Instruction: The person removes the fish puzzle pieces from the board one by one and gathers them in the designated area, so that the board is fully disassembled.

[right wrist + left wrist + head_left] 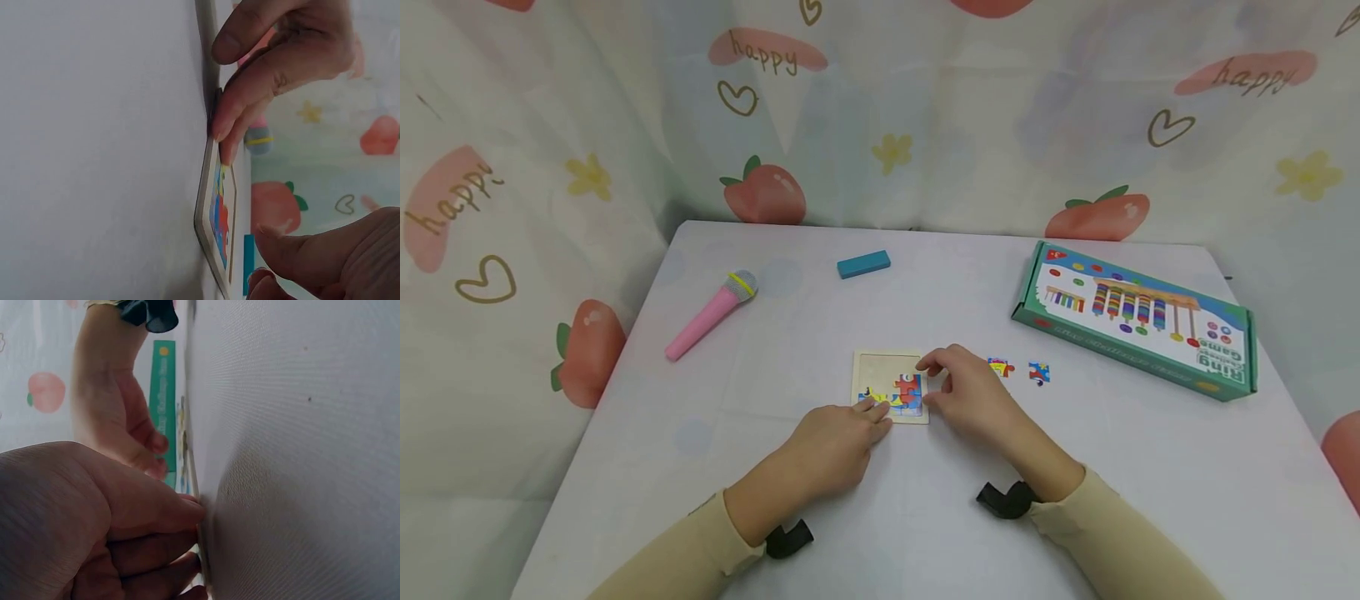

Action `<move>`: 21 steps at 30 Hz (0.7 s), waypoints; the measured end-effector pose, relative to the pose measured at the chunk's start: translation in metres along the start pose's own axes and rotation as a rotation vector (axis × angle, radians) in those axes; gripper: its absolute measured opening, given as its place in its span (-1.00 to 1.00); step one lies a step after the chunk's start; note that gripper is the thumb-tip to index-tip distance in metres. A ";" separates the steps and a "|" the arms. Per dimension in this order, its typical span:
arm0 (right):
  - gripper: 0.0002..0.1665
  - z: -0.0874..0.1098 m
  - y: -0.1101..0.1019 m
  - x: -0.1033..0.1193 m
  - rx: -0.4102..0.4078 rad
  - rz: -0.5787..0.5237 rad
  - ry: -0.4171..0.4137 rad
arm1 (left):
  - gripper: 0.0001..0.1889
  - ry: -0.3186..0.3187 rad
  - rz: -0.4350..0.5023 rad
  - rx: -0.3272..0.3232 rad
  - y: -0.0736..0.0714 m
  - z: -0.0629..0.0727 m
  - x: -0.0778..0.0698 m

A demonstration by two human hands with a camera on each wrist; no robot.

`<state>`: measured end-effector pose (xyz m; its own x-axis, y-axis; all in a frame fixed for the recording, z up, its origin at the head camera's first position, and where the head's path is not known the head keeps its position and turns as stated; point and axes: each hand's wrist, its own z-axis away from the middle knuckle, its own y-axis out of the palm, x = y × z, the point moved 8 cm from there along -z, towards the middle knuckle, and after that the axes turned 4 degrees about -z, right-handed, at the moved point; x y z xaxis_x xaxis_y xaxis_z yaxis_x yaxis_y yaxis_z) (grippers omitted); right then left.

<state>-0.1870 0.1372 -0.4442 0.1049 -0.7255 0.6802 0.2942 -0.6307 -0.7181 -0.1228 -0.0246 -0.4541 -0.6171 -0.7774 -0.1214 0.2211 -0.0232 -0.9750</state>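
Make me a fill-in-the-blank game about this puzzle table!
1. The pink toy on the left side of the table is shaped like a ____.
2. To the right of the puzzle board lie ____ loose puzzle pieces.
3. In the head view, the fingers on the lower-left part of the board belong to the person's ____ hand.
4. The sides of the game box are coloured ____.

Missing words: microphone; two; left; green.

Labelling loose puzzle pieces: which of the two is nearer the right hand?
The yellow-and-red piece, just beside the right hand; the bluer piece lies farther right.
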 end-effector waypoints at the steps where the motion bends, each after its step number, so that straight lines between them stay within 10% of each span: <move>1: -0.54 -0.002 0.004 0.004 0.005 -0.005 -0.007 | -0.56 0.002 0.000 -0.005 0.000 0.000 0.000; 21: -0.45 -0.011 0.037 0.016 0.013 0.037 0.048 | -0.56 0.002 -0.009 -0.007 0.000 0.000 0.001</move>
<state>-0.1845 0.0989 -0.4615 0.0705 -0.7610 0.6449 0.3035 -0.5995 -0.7406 -0.1233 -0.0254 -0.4543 -0.6203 -0.7761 -0.1133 0.2106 -0.0258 -0.9772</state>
